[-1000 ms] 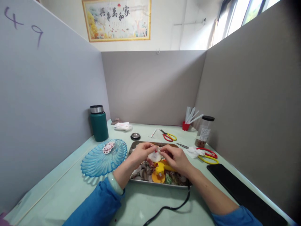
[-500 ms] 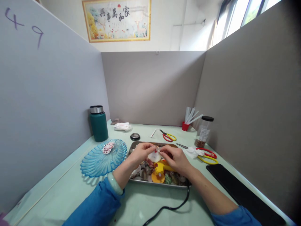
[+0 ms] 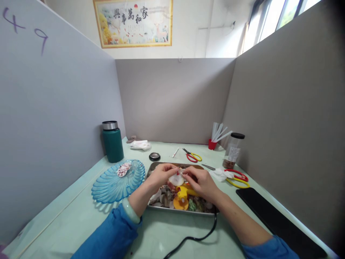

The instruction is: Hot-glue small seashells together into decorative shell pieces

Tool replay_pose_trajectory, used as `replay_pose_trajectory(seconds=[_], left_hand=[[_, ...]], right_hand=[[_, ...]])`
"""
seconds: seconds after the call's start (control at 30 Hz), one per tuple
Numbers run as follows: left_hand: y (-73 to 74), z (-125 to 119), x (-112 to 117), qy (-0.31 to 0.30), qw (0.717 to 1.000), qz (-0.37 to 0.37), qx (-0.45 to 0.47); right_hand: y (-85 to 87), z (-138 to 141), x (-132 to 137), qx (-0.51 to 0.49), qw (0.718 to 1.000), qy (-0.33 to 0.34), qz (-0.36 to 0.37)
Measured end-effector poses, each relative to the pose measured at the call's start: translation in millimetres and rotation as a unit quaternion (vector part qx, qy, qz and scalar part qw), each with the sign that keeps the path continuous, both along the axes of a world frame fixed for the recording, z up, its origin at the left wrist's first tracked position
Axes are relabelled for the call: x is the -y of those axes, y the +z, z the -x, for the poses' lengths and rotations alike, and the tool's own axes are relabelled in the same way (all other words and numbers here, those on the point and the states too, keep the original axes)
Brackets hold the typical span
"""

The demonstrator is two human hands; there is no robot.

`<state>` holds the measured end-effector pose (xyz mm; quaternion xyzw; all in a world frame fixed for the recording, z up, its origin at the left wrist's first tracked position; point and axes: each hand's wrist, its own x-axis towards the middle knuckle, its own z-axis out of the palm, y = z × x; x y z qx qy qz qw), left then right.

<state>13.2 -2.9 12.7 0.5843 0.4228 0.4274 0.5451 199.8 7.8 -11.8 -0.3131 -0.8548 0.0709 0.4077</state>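
- Again, both bare hands meet over the tray almost exactly as they did half a second ago; only the whole view has slid very slightly, and nothing on the pale green surface (image 3: pixel 153 233) has changed place.
- The left hand (image 3: pixel 163 174), with a pale green bangle and a blue sleeve behind it, has thumb and fingers pinched together. The right hand (image 3: pixel 201 180) is pinched too, its fingertips just beside the left ones.
- Between the fingertips is a small red-and-white piece (image 3: pixel 178 173), too tiny for its long axis or pointing direction to be told.
- Directly below it sits a white, rounded shell (image 3: pixel 176 180), its broad pale face turned toward the viewer and its upper edge at the fingertips. Whether the hands grip it cannot be told; its outline is partly covered, so its long axis is unclear.
- Under the hands, a shallow rectangular metal tray (image 3: pixel 185 211) holds mixed shells and a yellow plastic tool (image 3: pixel 185 191). The tool's long axis runs roughly left to right, its right end hidden by the right hand.
- A black cord (image 3: pixel 188 238) curves from the tray toward the viewer.
- Left of the tray lies a blue, ribbed, translucent shell-shaped dish (image 3: pixel 113 187), bearing a speckled red-and-white oval piece (image 3: pixel 123 170).
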Motion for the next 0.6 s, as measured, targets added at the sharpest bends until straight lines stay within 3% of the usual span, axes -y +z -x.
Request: replay_pose_trajectory(seconds=[0.6], left_hand=[[1.9,0.9,0.4,-0.006,1.000,-0.002,-0.001]], right_hand=[[2.0,-0.3,1.5,0.005,1.000,0.001,-0.002]])
